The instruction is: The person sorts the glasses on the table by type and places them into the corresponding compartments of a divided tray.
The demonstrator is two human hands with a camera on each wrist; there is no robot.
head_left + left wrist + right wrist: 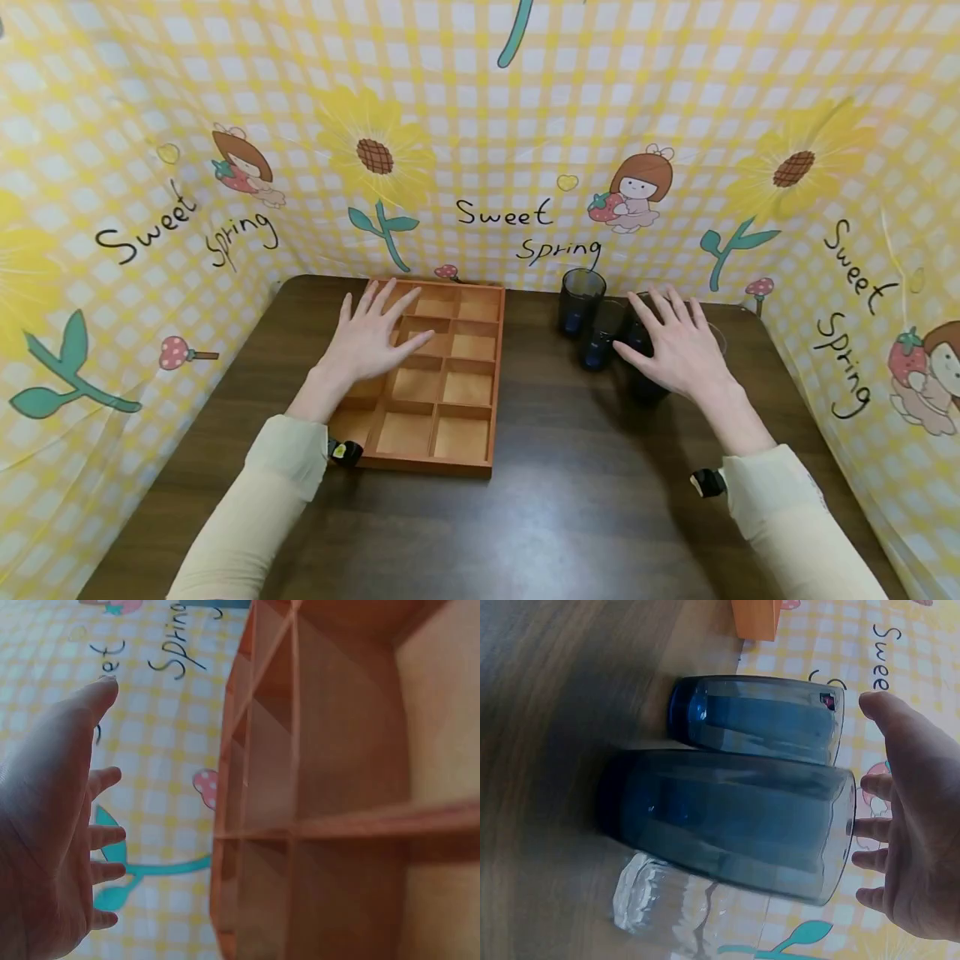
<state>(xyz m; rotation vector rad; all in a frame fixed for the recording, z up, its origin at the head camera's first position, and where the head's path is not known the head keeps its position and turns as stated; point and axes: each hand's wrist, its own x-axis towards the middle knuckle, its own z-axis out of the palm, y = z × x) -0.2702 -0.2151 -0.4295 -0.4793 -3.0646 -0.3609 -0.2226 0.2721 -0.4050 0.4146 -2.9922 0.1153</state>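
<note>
My left hand (367, 337) hovers over a wooden compartment box (435, 467), fingers spread and holding nothing. The left wrist view shows the thumb and fingertips beside the box's dividers (345, 826). On the right, my right hand (678, 346) is spread above a group of drinking glasses, also holding nothing. A blue glass (582, 296) stands at the back, with a second blue glass (600, 337) just in front of it. Another dark glass (647, 390) is partly hidden under the hand. From the right wrist, a large blue glass (727, 817) stands upright near the fingertips, beside a clear glass (641, 896).
Both hands are above a dark wood table (555, 517). Yellow checked cloth (480, 125) with printed flowers and lettering encloses it at the back and sides. Small black devices sit at both wrists, such as the right wrist device (707, 482).
</note>
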